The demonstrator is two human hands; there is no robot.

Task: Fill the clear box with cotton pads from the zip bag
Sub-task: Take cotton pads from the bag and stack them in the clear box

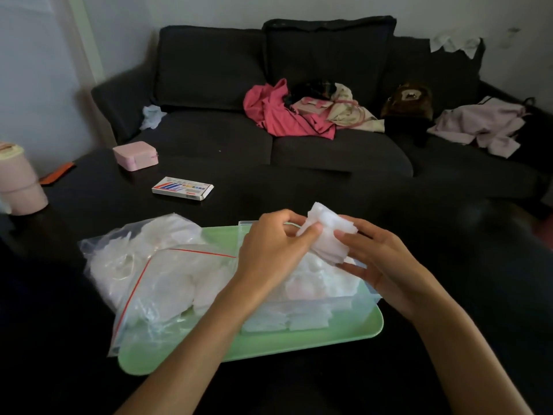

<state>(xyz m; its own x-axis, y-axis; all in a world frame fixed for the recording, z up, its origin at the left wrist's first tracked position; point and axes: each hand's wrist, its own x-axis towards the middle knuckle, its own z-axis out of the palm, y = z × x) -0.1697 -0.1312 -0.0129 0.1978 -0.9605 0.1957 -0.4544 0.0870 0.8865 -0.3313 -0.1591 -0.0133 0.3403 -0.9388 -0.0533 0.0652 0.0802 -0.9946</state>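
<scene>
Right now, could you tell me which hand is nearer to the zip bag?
Left. The left hand is just beside the zip bag, at its right edge, gripping the cotton pads; the right hand holds them farther right, over the clear box.

Just one view here, a wide-angle head cam worn by the person, so there's no second angle to overlap with. It looks forward and down from above the near edge of a dark table (pixel 89 187), close enough that both forearms run in from the bottom of the frame and the left hand (pixel 270 250) and right hand (pixel 378 259) sit near the middle. The green tray (pixel 269 345) fills the lower centre. Further back, the upper half takes in a dark sofa (pixel 215 70) and the wall behind it. Edges bow a bit from the lens.
</scene>
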